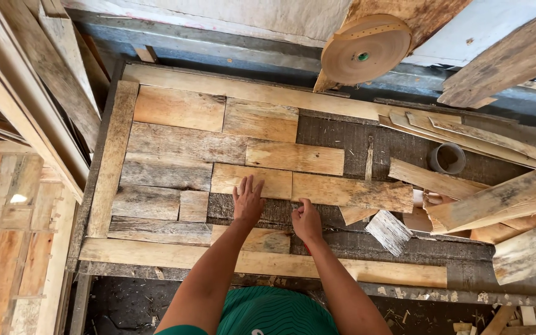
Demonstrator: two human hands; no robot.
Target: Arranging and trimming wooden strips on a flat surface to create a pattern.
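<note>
My left hand (247, 200) lies flat with fingers spread on a dark weathered plank (275, 213) in a patchwork panel of reclaimed boards, its fingertips reaching a pale board (268, 180) above. My right hand (306, 221) rests beside it on the same dark plank, fingers curled, just below a long pale board (352, 192). Neither hand grips anything. The boards sit inside a wooden frame (114, 155) on a dark workbench (348, 136).
Loose planks (504, 198) pile up at the right, with a grey tape ring (447, 158) and a small whitish offcut (389, 231). A large paper roll (365, 49) leans at the back. Long boards (26, 99) lean at the left above another panel (7, 248).
</note>
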